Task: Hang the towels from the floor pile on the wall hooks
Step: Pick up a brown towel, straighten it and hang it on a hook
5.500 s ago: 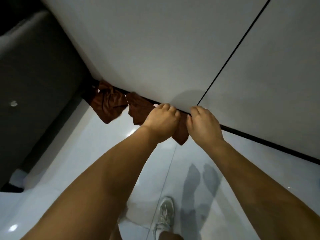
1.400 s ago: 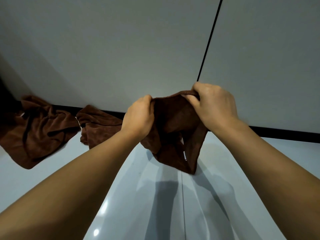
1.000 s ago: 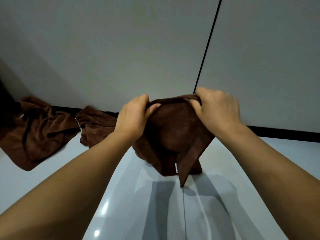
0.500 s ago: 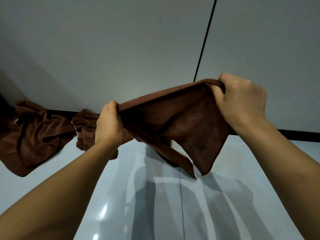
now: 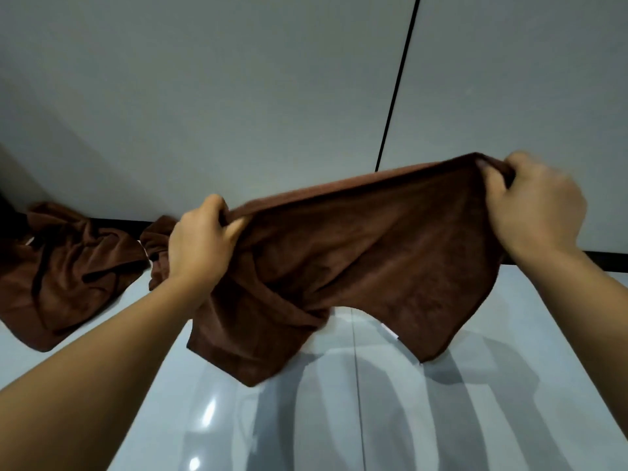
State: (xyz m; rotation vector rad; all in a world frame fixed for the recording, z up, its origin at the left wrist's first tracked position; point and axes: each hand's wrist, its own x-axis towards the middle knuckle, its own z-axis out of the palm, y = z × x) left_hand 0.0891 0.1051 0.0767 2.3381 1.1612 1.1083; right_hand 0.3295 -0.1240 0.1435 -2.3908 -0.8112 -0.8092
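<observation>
Head view: hands (image 5: 200, 243) (image 5: 535, 212) stretch towel (image 5: 356, 253) edge above floor (image 5: 339, 419).

Both forearms extended fwd, bare. Left hand (image 5: 200, 243) fingers curled, pinching brown towel (image 5: 367, 260) edge. Right hand (image 5: 537, 212) higher, fingers curled, gripping opposite edge.
</observation>
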